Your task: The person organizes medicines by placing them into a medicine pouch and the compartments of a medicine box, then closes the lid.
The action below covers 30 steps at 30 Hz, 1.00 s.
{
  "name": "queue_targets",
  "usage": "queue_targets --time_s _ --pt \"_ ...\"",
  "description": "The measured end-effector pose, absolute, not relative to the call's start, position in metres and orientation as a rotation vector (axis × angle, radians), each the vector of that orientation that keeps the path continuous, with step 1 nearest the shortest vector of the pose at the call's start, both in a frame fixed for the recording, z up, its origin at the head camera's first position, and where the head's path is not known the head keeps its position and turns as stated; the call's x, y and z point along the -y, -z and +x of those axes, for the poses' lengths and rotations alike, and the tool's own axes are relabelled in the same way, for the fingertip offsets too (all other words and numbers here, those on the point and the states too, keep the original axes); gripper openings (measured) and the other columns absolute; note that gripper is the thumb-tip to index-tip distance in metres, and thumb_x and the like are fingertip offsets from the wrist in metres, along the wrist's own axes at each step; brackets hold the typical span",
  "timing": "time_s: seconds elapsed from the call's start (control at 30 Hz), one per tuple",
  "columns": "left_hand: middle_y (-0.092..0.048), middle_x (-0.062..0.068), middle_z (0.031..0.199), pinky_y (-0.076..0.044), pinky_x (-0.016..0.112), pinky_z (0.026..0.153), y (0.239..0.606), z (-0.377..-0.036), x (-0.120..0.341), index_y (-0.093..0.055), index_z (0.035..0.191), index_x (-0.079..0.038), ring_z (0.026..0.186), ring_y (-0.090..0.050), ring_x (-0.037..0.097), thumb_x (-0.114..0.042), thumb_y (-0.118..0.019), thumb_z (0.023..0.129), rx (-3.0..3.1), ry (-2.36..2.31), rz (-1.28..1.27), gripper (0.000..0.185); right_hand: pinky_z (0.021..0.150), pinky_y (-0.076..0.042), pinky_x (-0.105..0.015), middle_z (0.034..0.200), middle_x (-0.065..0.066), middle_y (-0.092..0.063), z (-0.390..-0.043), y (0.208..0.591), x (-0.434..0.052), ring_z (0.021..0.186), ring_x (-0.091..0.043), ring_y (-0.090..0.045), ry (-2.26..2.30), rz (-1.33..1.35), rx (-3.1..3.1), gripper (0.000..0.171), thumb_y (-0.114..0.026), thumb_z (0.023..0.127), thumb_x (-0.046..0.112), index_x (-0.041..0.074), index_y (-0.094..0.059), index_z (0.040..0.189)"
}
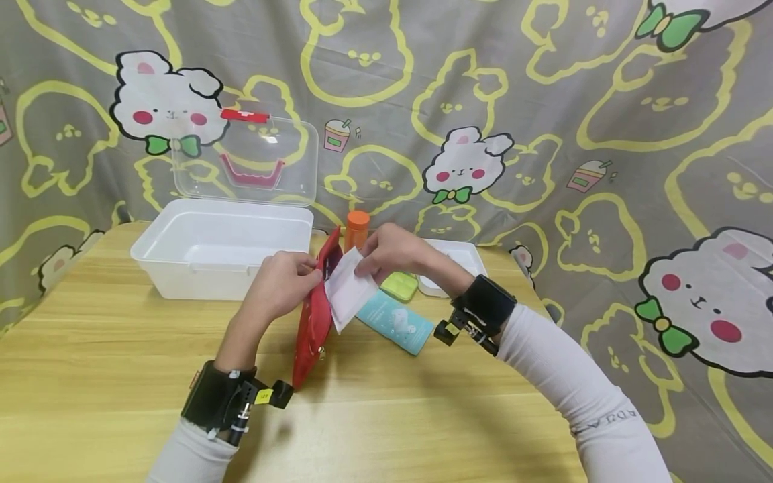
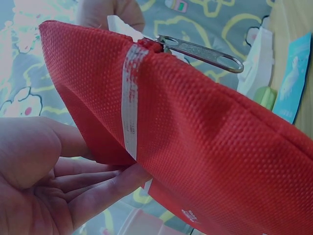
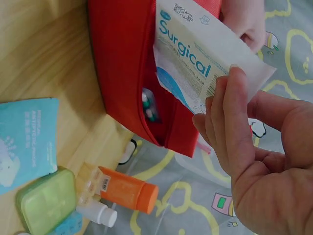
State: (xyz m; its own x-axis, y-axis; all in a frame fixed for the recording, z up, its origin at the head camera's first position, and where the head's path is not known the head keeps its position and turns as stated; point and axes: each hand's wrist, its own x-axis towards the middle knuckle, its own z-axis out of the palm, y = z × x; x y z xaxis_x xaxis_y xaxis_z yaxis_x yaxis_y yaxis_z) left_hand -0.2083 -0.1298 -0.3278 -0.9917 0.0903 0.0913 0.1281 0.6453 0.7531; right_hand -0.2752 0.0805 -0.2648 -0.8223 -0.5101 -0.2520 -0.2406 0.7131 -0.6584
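Right hand (image 3: 254, 147) fingers pinch surgical packet (image 3: 205, 54) upright.

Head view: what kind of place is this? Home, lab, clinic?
Probably a staged recording setup, not a real room. A cartoon-rabbit cloth backdrop hangs behind a wooden table and hides the room. Laid out on it are a clear plastic box, a red pouch and a surgical packet.

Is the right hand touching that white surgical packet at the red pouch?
Touching. The right wrist view shows the right hand with its fingers pinching the white surgical packet at the open red pouch.
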Motion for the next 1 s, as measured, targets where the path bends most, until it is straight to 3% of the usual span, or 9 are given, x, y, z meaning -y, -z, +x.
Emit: queue_targets --time_s 0.23,0.3,0.47,0.67,0.77,0.87,1.0 --pt "-0.074 0.024 0.107 -0.058 0.027 0.061 0.329 -0.209 0.130 -0.069 0.122 0.004 0.073 -0.070 0.021 -0.014 -0.058 0.097 2.812 1.300 -0.186 0.033 0.064 -0.056 -0.022 0.063 -0.003 -0.064 -0.278 0.275 -0.071 0.067 -0.015 -0.071 0.825 -0.529 -2.507 0.025 -0.082 0.084 0.017 0.007 -0.064 0.068" --pt "-0.074 0.024 0.107 -0.059 0.028 0.061 0.329 -0.209 0.130 -0.069 0.122 0.004 0.072 -0.070 0.020 -0.014 -0.058 0.097 2.813 1.304 -0.185 0.032 0.065 -0.056 -0.023 0.064 -0.002 -0.065 -0.279 0.277 -0.069 0.067 -0.014 -0.070 0.819 -0.516 -2.506 0.024 -0.082 0.084 0.018 0.008 -0.065 0.069" --pt "-0.074 0.024 0.106 -0.060 0.028 0.062 0.328 -0.208 0.130 -0.069 0.121 0.004 0.072 -0.071 0.020 -0.013 -0.058 0.097 2.811 1.305 -0.192 0.031 0.068 -0.059 -0.024 0.081 -0.006 -0.071 -0.277 0.285 -0.065 0.070 -0.015 -0.071 0.795 -0.519 -2.482 0.017 -0.081 0.085 0.018 0.003 -0.074 0.090" --pt "-0.074 0.024 0.107 -0.061 0.030 0.064 0.328 -0.209 0.130 -0.069 0.121 0.004 0.073 -0.072 0.021 -0.013 -0.057 0.097 2.804 1.311 -0.198 0.031 0.072 -0.062 -0.032 0.083 -0.012 -0.073 -0.270 0.293 -0.058 0.069 -0.019 -0.074 0.840 -0.535 -2.452 0.037 -0.079 0.087 0.013 -0.006 -0.068 0.117" --pt "-0.074 0.024 0.107 -0.062 0.030 0.064 0.328 -0.209 0.131 -0.069 0.121 0.004 0.074 -0.072 0.021 -0.013 -0.057 0.097 2.802 1.313 -0.200 0.031 0.074 -0.063 -0.036 0.080 -0.012 -0.074 -0.266 0.296 -0.056 0.067 -0.021 -0.075 0.853 -0.543 -2.445 0.032 -0.079 0.087 0.012 -0.004 -0.068 0.113" --pt "-0.074 0.024 0.107 -0.062 0.031 0.065 0.328 -0.209 0.131 -0.069 0.121 0.004 0.075 -0.072 0.022 -0.013 -0.058 0.097 2.806 1.313 -0.199 0.031 0.072 -0.063 -0.037 0.076 -0.012 -0.073 -0.264 0.300 -0.055 0.064 -0.021 -0.074 0.854 -0.561 -2.436 0.019 -0.079 0.087 0.011 -0.001 -0.069 0.098" --pt "-0.074 0.024 0.106 -0.061 0.029 0.064 0.329 -0.209 0.131 -0.069 0.120 0.004 0.074 -0.072 0.021 -0.013 -0.059 0.097 2.813 1.317 -0.196 0.031 0.074 -0.063 -0.042 0.072 -0.013 -0.071 -0.262 0.307 -0.054 0.060 -0.021 -0.073 0.903 -0.549 -2.392 0.019 -0.079 0.086 0.010 -0.001 -0.065 0.094"
